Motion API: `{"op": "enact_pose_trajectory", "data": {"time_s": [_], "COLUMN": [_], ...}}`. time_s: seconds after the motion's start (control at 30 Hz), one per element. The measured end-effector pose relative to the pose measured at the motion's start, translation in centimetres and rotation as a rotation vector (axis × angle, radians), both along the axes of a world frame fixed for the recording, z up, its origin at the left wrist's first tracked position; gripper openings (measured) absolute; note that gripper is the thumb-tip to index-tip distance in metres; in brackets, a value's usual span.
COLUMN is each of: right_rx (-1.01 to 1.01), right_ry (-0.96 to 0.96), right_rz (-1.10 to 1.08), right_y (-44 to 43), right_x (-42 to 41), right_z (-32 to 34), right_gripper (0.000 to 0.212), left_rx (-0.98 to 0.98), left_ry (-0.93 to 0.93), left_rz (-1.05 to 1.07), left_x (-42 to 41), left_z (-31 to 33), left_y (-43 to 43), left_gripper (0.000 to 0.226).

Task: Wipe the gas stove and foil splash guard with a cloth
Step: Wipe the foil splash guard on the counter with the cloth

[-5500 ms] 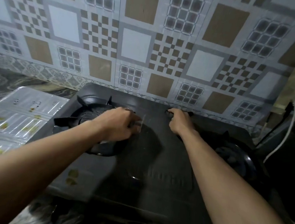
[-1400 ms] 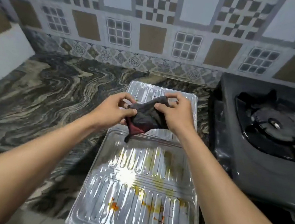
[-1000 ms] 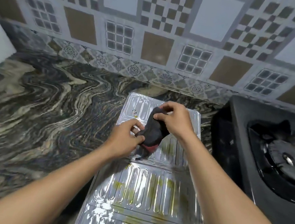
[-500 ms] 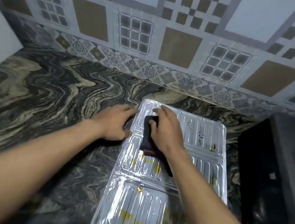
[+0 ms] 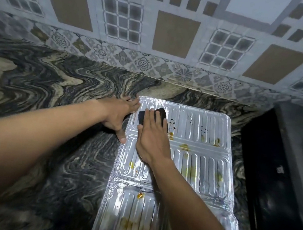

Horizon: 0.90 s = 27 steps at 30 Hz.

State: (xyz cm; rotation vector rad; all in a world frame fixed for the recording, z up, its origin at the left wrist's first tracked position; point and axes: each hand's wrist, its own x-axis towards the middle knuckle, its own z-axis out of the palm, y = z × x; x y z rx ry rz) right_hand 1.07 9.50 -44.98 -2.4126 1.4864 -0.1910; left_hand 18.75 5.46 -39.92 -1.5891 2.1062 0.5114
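The ribbed foil splash guard (image 5: 196, 158) lies flat on the marbled counter, spotted with yellow and brown stains. A folded dark cloth (image 5: 161, 114) sits on its far left panel. My right hand (image 5: 152, 136) presses flat on the cloth with straight fingers, covering most of it. My left hand (image 5: 119, 114) rests on the counter against the guard's left edge, fingers extended, thumb touching the rim. The black gas stove (image 5: 292, 170) shows only as a dark side wall and grey top at the far right.
The black-and-cream marbled counter (image 5: 43, 101) stretches left of the guard. A patterned tiled wall (image 5: 157, 29) rises right behind it. The guard's near end reaches toward the counter's front edge.
Both hands held the cloth in the air over the guard, then laid it down. Now my right hand has slid the cloth toward the far left corner, and my left hand steadies the edge.
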Motion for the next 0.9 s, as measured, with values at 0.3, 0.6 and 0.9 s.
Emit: {"op": "enact_pose_trajectory", "data": {"time_s": [0.3,0.6,0.9], "right_rx": [-0.005,0.032,0.077], "right_ry": [0.036,0.100,0.104], "right_rz": [-0.050,-0.175,-0.473], "right_y": [-2.1,-5.4,-6.0], "right_x": [-1.5,-6.7,-13.9], "right_z": [-0.1,-0.2,0.2], "right_gripper": [0.056,0.057,0.060], "left_rx": [0.029,0.050,0.057], "left_ry": [0.010,0.007,-0.019], "left_rz": [-0.004,-0.005,-0.031], "left_x": [-0.1,-0.2,-0.3], "left_z": [0.0,0.2,0.4], "left_y": [-0.1,0.1,0.2], "left_gripper": [0.154,0.153,0.155]}}
